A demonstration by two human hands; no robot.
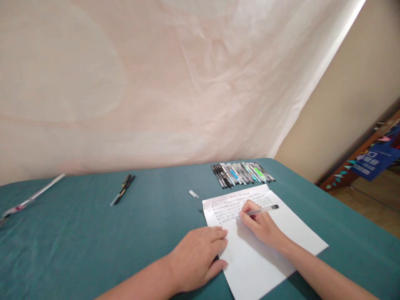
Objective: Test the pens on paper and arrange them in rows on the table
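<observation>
My right hand [261, 223] is closed around a pen [262, 210] with a clear barrel and a dark end. Its tip points down at a white sheet of paper [256, 271], beside rows of small handwriting on the upper half. On the sheet's left edge lies my left hand [201, 254], fingers stretched out, with the fingertips on the paper. Just past the sheet's top left corner a small whitish pen cap [193, 193] rests on the table.
A row of several pens [242, 174] lies behind the paper on the green-covered table [156, 216]. Two dark pens [124, 189] sit left of centre. A long clear wrapper-like strip [34, 198] is at far left. A pale sheet [156, 83] hangs behind.
</observation>
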